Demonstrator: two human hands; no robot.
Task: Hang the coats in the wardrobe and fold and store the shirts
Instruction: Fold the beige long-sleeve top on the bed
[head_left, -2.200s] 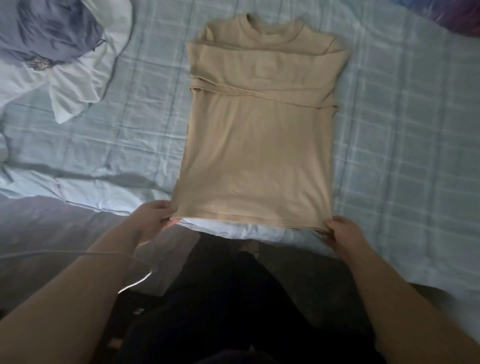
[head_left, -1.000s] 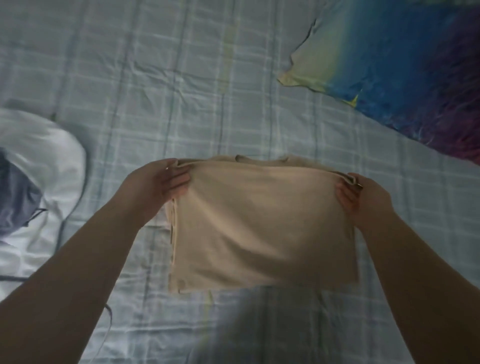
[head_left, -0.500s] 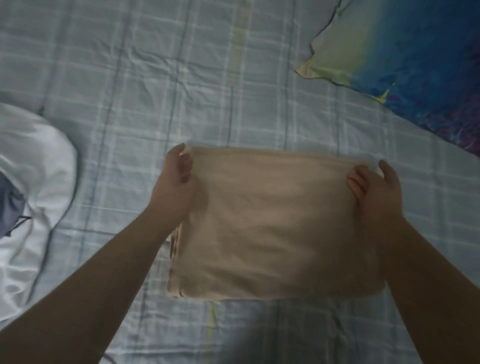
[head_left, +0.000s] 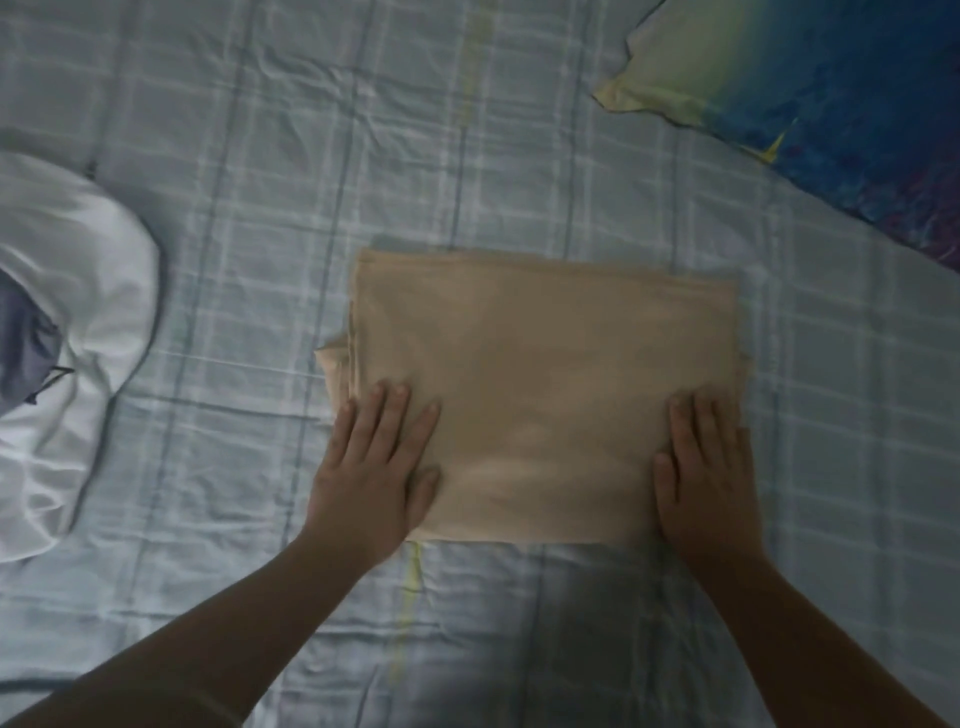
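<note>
The folded beige shirt (head_left: 545, 384) is lying on the bed (head_left: 260, 208). The left hand (head_left: 371, 467) and right hand (head_left: 706, 473) are pressing flat, fingers spread, on its near left and near right corners, gripping nothing.

Folded beige shirt (head_left: 540, 384), flat on bedsheet (head_left: 260, 208)

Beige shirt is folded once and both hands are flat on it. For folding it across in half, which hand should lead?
Probably the left hand. The beige shirt has loose layers poking out at its left edge, right beside that hand, so it can gather them and carry them over while the right hand pins the tidier right side.
</note>
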